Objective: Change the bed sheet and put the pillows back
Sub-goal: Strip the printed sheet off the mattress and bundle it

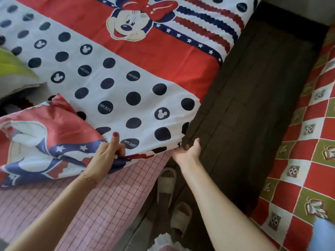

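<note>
A cartoon-print bed sheet (116, 84), white with dark dots and a red band, lies spread over the bed. Its near edge is folded back at the left, where the red, white and blue print is bunched up. My left hand (107, 156) pinches that near edge, thumb raised. My right hand (188, 151) grips the sheet's corner at the bed's right edge, beside a dark brown quilted cover (244, 105). Under the lifted edge shows a pink checked mattress cover (101, 201). A pillow (14, 73) with a yellow-green patch lies at the far left, partly cut off.
A second bed with a red, white and olive checked cover (308, 151) stands at the right. In the narrow gap between the beds my feet in pale slippers (174, 200) stand on the floor. White fabric (163, 241) shows at the bottom edge.
</note>
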